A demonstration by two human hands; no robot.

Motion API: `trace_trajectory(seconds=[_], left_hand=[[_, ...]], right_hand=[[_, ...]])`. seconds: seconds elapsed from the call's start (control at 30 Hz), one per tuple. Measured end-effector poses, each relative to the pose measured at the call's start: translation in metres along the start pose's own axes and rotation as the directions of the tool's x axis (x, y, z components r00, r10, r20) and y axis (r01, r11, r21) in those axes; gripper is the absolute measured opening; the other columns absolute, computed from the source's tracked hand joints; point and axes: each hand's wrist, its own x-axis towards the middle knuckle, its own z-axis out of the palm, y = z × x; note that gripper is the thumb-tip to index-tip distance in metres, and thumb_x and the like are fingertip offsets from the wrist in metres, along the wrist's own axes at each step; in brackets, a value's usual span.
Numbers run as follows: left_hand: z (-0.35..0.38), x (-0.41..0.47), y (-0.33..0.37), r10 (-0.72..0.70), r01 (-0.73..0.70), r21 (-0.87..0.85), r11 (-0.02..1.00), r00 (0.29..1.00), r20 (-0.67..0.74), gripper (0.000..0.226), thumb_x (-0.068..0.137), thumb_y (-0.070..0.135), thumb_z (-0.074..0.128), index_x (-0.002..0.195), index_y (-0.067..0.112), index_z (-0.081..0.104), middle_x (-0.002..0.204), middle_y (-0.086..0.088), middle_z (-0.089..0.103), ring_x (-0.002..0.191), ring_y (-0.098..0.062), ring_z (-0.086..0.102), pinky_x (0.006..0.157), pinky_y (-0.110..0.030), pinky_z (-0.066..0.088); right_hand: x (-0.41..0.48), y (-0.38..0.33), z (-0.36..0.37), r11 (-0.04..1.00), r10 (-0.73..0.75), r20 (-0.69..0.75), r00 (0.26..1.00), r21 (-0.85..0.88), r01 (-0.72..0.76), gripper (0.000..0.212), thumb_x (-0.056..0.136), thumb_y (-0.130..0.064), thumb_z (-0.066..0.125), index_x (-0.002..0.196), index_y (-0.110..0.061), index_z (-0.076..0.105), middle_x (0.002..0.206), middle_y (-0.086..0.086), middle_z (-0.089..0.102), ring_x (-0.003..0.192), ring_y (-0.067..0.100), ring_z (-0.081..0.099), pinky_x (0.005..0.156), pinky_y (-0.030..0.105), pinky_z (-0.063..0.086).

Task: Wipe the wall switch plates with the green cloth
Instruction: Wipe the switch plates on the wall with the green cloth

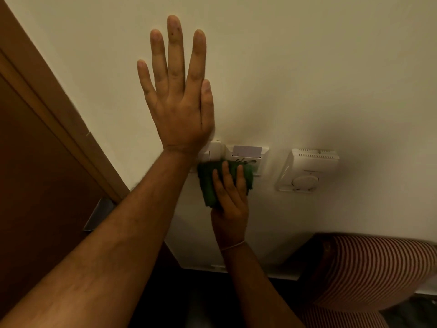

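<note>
My left hand (pixel 177 91) lies flat on the cream wall with its fingers spread, just above the switch plates. A white switch plate (pixel 214 150) shows partly behind my left wrist. Right of it is a white key-card holder plate (pixel 247 153) with a card in its slot. My right hand (pixel 230 195) presses the folded green cloth (pixel 208 183) against the lower part of these plates. The cloth hides their lower halves.
A white thermostat (pixel 307 170) with a round dial is mounted right of the plates. A brown wooden door and frame (pixel 42 143) run down the left, with a metal handle (pixel 99 216). A red-and-white striped cushioned piece (pixel 378 268) sits at lower right.
</note>
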Motion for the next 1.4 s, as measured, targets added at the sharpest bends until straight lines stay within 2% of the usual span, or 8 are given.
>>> trace_trajectory(seconds=[0.1,0.23,0.33,0.6,0.77,0.87,1.13,1.4], left_hand=[[0.000,0.000,0.000,-0.002,0.002,0.001,1.000,1.000,0.005,0.061,0.121,0.039,0.020,0.179,0.039,-0.001,0.182,-0.009,0.010,0.175,-0.013,-0.013,0.143,-0.052,-0.004],[0.000,0.000,-0.001,0.003,-0.003,0.001,1.000,1.000,0.001,0.063,0.121,0.037,0.024,0.179,0.039,0.000,0.182,-0.010,0.011,0.175,-0.013,-0.011,0.143,-0.053,-0.004],[0.001,0.000,-0.001,0.004,-0.004,0.003,1.000,1.000,-0.001,0.063,0.121,0.037,0.024,0.179,0.039,0.001,0.182,-0.009,0.012,0.175,-0.014,-0.011,0.143,-0.054,-0.003],[-0.001,0.000,0.000,0.001,-0.001,0.015,1.000,1.000,0.009,0.062,0.121,0.037,0.024,0.179,0.038,0.001,0.181,-0.012,0.013,0.174,-0.013,-0.013,0.143,-0.053,-0.004],[0.000,0.000,0.001,-0.021,0.021,0.011,1.000,1.000,-0.005,0.060,0.121,0.035,0.025,0.180,0.022,0.025,0.179,-0.019,0.024,0.174,-0.012,-0.012,0.143,-0.053,-0.002],[0.000,0.000,0.001,-0.010,0.010,0.015,1.000,1.000,-0.016,0.064,0.121,0.035,0.026,0.183,0.028,0.012,0.180,-0.016,0.020,0.174,-0.012,-0.012,0.143,-0.053,-0.003],[0.002,-0.002,0.000,-0.002,0.002,0.018,1.000,1.000,-0.009,0.063,0.121,0.036,0.026,0.179,0.038,0.001,0.181,-0.014,0.016,0.174,-0.012,-0.014,0.143,-0.054,-0.003],[0.004,-0.001,-0.001,-0.012,0.012,0.025,1.000,1.000,-0.026,0.066,0.120,0.034,0.030,0.183,0.024,0.015,0.179,-0.019,0.025,0.174,-0.012,-0.013,0.143,-0.053,-0.003]], right_hand=[[-0.001,0.016,-0.015,1.000,-0.030,0.003,1.000,0.000,0.030,0.038,0.107,-0.005,0.060,0.145,-0.007,0.059,0.157,0.011,0.052,0.159,0.030,0.033,0.132,0.047,0.028],[-0.006,0.033,-0.033,0.990,0.136,-0.130,0.982,0.046,-0.131,0.061,0.096,0.011,0.071,0.151,-0.007,0.052,0.163,0.008,0.044,0.161,0.039,0.028,0.131,0.059,0.029],[-0.005,0.018,-0.019,0.986,0.160,-0.137,0.978,0.078,-0.150,0.073,0.088,0.022,0.071,0.152,-0.008,0.050,0.165,0.006,0.042,0.163,0.037,0.023,0.133,0.055,0.024],[0.002,0.013,-0.011,1.000,-0.026,-0.006,1.000,0.006,0.026,0.040,0.106,-0.002,0.060,0.146,-0.003,0.058,0.160,0.008,0.047,0.162,0.026,0.025,0.134,0.046,0.023],[0.000,0.028,-0.031,0.990,0.140,-0.170,0.975,0.056,-0.132,0.040,0.110,-0.009,0.058,0.150,-0.007,0.053,0.163,0.010,0.044,0.161,0.038,0.027,0.133,0.053,0.026],[0.003,0.012,-0.020,0.983,0.174,-0.155,0.973,0.094,-0.160,0.059,0.098,0.010,0.068,0.152,-0.006,0.050,0.164,0.007,0.041,0.163,0.036,0.023,0.133,0.055,0.022],[0.012,0.005,-0.008,0.999,-0.052,-0.033,0.998,0.015,0.053,0.051,0.101,-0.001,0.069,0.149,-0.005,0.054,0.160,0.009,0.046,0.162,0.025,0.026,0.134,0.049,0.024],[0.008,0.018,-0.028,0.976,0.201,-0.199,0.959,0.120,-0.180,0.051,0.105,0.000,0.065,0.153,-0.007,0.050,0.166,0.009,0.040,0.162,0.038,0.026,0.134,0.052,0.022]])
